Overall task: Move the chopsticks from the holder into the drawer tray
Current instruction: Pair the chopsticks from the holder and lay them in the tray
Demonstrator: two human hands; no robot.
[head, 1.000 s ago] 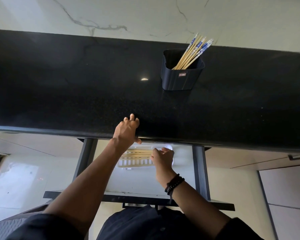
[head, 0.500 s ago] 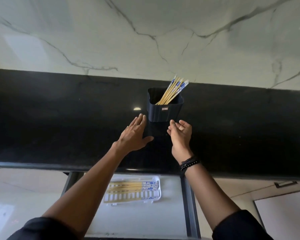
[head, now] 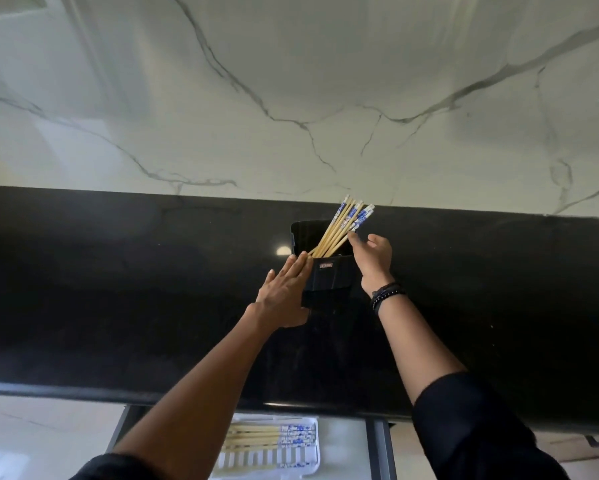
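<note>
- Chopsticks [head: 345, 226] still to be moved stand as a leaning bundle in the dark holder [head: 325, 275] on the black counter [head: 118, 289], their blue-patterned tops tilted to the right, past the holder's rim.
- Several more chopsticks already lie flat, side by side, in the white drawer tray [head: 312, 455] inside the open drawer below the counter's front edge, so part of the job looks done.
- Judging by the two groups, the task is somewhere around the middle; an exact count is not possible for either group.
- The left hand [head: 284, 296] lies against the holder's left side, fingers straight and close together, the thumb low at the holder's base; it appears to steady the holder rather than grip it.
- The right hand [head: 374, 258] is at the holder's right edge, fingers loosely apart and clamped on nothing; the forefinger tip is just at the lower sticks of the bundle, and I cannot tell whether it touches them.
- What is left: close on the bundle, or part of it, lift it clear of the holder and lay it in the tray.
</note>
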